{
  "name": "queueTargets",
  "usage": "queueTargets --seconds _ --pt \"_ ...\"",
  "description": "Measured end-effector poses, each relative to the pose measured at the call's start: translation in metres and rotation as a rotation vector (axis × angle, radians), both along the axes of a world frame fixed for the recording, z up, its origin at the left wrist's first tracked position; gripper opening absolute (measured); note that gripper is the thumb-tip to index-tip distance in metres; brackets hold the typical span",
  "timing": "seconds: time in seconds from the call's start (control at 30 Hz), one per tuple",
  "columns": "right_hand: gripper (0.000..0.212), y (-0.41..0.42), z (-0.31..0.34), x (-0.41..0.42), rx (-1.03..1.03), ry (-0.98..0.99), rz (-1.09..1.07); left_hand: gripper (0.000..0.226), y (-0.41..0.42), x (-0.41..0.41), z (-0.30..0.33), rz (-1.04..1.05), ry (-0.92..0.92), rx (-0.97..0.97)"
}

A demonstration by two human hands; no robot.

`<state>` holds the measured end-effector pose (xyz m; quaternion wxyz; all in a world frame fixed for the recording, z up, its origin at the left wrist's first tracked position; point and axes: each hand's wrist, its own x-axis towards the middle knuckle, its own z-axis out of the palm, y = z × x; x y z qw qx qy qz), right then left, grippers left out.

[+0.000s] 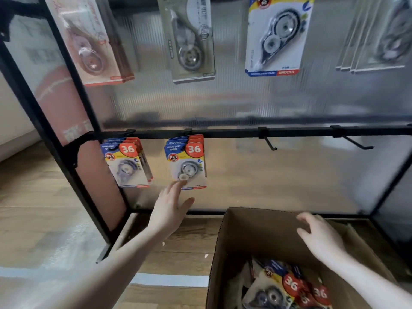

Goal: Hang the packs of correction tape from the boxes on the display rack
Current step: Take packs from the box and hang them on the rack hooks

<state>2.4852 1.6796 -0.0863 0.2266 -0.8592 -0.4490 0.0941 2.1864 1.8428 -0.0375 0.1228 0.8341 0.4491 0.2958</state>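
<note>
Left hand (pixel 170 210): raised toward the rack, fingers (pixel 178 186) straight and loosely spread, holding nothing; one fingertip touches the bottom edge of the second stack.
Right hand (pixel 321 237): over the box, fingers (pixel 304 217) relaxed, slightly curled, holding nothing; they lie near the box's back wall, contact cannot be told.
Second stack (pixel 186 161): several "36" packs hung on a hook of the lower rail, just above the left fingers.
First stack (pixel 127 162): same packs on the next hook, up and left of the left fingers, tilted.
Rail (pixel 234 132): black bar above both hands; two bare hooks (pixel 270 144) up and right of the left fingers, above the right fingers.
Box (pixel 256 233): open cardboard, below the right fingers, on a wooden floor.
Loose packs (pixel 287 288): heaped in the box bottom, below the right hand, well apart from its fingers.
Upper packs (pixel 275 36): other kinds hang on the row high above both hands.
</note>
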Motion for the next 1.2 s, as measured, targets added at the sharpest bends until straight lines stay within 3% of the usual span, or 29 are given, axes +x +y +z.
queueTargets --seconds 0.3,0.6,0.77,0.93,1.07,1.2 --pt "0.036 -0.052 -0.029 0.037 -0.204 -0.209 0.007 0.054 -0.039 0.076 -0.025 -0.075 0.274 -0.001" --pt "0.033 -0.060 -0.061 0.035 -0.326 -0.379 0.129 0.062 -0.071 0.111 -0.059 -0.220 0.614 0.085" --pt "0.034 -0.070 -0.081 0.033 -0.514 -0.499 0.263 0.062 -0.084 0.124 -0.082 -0.317 0.801 0.075" --pt "0.043 -0.081 -0.101 0.034 -0.761 -0.381 0.501 0.054 -0.093 0.131 -0.112 -0.514 1.096 -0.012" --pt "0.042 -0.083 -0.110 0.030 -0.891 -0.216 0.552 0.051 -0.087 0.120 -0.136 -0.615 1.322 -0.029" --pt "0.040 -0.082 -0.111 0.024 -0.971 -0.114 0.562 0.042 -0.084 0.116 -0.143 -0.649 1.381 -0.060"
